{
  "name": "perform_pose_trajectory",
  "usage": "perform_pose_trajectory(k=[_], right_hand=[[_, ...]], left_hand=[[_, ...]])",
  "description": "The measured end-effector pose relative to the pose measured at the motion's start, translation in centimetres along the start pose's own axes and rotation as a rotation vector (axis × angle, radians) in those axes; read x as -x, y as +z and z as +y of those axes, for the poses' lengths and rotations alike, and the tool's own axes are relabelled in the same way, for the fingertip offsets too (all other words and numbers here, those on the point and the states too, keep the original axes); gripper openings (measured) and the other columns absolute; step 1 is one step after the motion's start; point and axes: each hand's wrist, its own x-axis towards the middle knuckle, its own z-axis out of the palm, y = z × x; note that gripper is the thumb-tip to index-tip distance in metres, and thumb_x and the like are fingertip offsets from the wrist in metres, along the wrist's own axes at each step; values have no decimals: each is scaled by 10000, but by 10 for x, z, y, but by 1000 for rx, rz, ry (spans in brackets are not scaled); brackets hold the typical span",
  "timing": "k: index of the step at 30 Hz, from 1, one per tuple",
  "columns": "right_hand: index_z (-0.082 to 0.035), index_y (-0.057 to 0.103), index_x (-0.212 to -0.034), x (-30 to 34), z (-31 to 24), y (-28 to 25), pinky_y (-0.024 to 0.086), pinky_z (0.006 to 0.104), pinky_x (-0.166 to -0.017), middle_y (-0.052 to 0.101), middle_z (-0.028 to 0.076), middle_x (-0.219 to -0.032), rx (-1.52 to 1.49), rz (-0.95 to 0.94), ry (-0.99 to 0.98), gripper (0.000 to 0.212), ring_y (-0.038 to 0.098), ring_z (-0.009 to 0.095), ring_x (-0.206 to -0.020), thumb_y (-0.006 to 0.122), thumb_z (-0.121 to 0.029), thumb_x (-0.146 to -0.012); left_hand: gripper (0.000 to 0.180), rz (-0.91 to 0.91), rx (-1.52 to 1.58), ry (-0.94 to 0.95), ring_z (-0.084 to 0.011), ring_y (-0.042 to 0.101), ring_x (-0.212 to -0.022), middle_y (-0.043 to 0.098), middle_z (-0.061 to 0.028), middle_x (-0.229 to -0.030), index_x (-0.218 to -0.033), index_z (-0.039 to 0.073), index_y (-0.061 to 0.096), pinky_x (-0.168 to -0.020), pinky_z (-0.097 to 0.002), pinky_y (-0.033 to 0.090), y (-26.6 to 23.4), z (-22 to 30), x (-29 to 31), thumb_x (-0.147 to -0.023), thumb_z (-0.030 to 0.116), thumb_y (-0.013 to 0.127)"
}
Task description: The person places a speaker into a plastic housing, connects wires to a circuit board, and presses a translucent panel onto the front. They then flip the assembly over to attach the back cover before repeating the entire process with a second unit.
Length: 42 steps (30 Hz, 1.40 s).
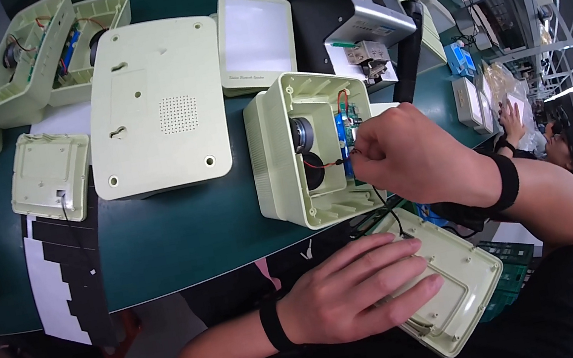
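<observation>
A pale green speaker housing stands on the table with its open side facing me. Inside are round black drivers, a blue part and a green circuit board. At the housing's right side, my right hand is closed in a pinch on a thin wire beside a small black connector; its fingertips are partly hidden. My left hand lies across a pale green cover tilted beyond the table edge, holding it with its thumb out of sight. A black cable rises from this cover toward the housing.
More open housings stand at the far left. Nearby are a large back panel, a small cover and a white-faced panel. A black-and-silver machine stands behind. A co-worker's hand shows at right.
</observation>
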Motion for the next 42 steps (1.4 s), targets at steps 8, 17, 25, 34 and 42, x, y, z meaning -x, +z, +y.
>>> perform_pose_trajectory(k=[8, 17, 25, 34, 42], right_hand=[[34, 736, -998, 34, -6, -52, 544, 330, -621, 725, 121, -721, -280, 255, -87, 291, 688, 197, -612, 776, -246, -927], [-38, 445, -1588, 79, 0, -38, 478, 516, -1109, 506, 281, -1526, 141, 581, -674, 1250, 561, 453, -1351, 974, -528, -568], [-16, 318, -1636, 60, 24, -35, 300, 537, -1260, 327, 313, -1655, 347, 480, -598, 1427, 389, 495, -1507, 986, -585, -511], [-19, 321, -1631, 36, 52, -38, 346, 508, -1240, 385, 264, -1633, -127, 281, -542, 1444, 428, 462, -1484, 1009, -543, -474], [-39, 361, -1616, 25, 36, -27, 368, 532, -1209, 397, 278, -1620, 164, 304, -624, 1382, 442, 483, -1465, 989, -578, -509]], left_hand=[[493, 41, 10, -202, -309, 691, -1215, 664, -133, -1309, -1422, 49, 609, -1040, -432, 575, -15, 17, -3, -942, 38, 720], [648, 265, 389, -909, -233, 582, -1330, 565, -182, -1476, -1631, -42, 291, -1133, -361, 463, -28, 30, -69, -1071, 104, 582], [662, 236, 319, -839, -244, 597, -1321, 552, -194, -1486, -1656, -36, 243, -1093, -359, 492, -6, 26, -84, -1097, 134, 555], [549, -24, 136, -1042, -281, 771, -736, 754, -176, -911, -1532, -61, 392, -685, -388, 611, 5, 28, -61, -1074, 159, 600], [395, -210, -528, -697, -342, 709, -585, 676, -160, -647, -1297, -56, 557, -531, -443, 565, 1, 8, -17, -1035, 218, 667]])
